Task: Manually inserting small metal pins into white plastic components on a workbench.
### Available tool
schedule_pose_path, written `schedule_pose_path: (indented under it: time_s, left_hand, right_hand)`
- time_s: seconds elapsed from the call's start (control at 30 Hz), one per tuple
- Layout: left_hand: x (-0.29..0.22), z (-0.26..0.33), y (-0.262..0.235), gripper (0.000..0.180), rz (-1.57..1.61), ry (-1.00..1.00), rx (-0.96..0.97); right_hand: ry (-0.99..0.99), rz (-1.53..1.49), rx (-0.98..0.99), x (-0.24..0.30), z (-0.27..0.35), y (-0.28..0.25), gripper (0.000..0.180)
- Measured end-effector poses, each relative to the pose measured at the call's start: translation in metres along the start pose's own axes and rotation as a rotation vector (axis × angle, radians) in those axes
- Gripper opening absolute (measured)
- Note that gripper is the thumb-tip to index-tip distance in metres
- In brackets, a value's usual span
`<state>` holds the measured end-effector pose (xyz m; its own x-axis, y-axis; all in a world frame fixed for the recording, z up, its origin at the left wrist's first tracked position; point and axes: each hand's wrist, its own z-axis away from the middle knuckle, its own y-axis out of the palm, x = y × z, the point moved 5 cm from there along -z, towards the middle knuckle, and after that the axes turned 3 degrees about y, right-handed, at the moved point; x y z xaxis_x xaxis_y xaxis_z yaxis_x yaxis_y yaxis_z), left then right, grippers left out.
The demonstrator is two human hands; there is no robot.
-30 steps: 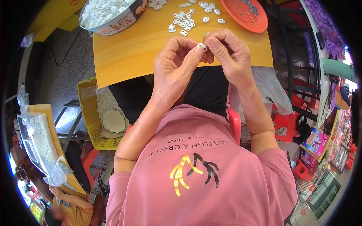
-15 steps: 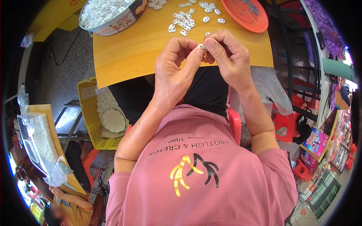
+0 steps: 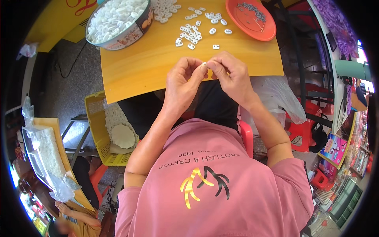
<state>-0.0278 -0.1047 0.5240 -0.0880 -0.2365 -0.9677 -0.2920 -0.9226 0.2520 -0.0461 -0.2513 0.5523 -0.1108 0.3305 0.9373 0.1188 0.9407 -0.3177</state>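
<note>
Above the near edge of the yellow tabletop, my left hand pinches a small white plastic piece between thumb and forefinger. My right hand is closed in a pinch right beside that piece. Whatever lies between its fingertips is too small to make out. Farther back lies a cluster of white two-holed plastic pieces, with one single piece just beyond my hands. A red plate at the far right holds small grey parts and thin wooden sticks.
A round tin heaped with white pieces stands at the table's far left. Below the table's left side sits a yellow crate with white material inside. A clear plastic bag hangs at the right. Another person is at the lower left.
In the picture, both hands sit lower, and so do the table and its contents. My hands have turned slightly, and the white piece now shows its narrow side. The pinches are kept.
</note>
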Motion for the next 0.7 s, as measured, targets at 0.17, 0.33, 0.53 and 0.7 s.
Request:
schedule_pose_path:
  time_s: [0.17,0.33,0.53,0.7]
  left_hand:
    - [-0.005,0.005,-0.003,0.016,-0.009,-0.106,0.090]
    - [-0.010,0.008,-0.002,0.016,0.083,-0.135,0.130]
    - [-0.009,0.008,0.001,0.016,0.092,-0.111,0.110]
    - [0.006,0.007,0.001,0.016,0.123,-0.121,0.077]
  right_hand:
    - [-0.504,0.349,0.170,0.033,-0.004,-0.006,0.008]
    - [-0.558,0.382,0.232,0.042,-0.005,-0.007,0.010]
    - [-0.503,0.249,0.196,0.033,-0.004,-0.004,0.010]
    - [-0.410,0.239,0.196,0.022,-0.002,-0.006,0.010]
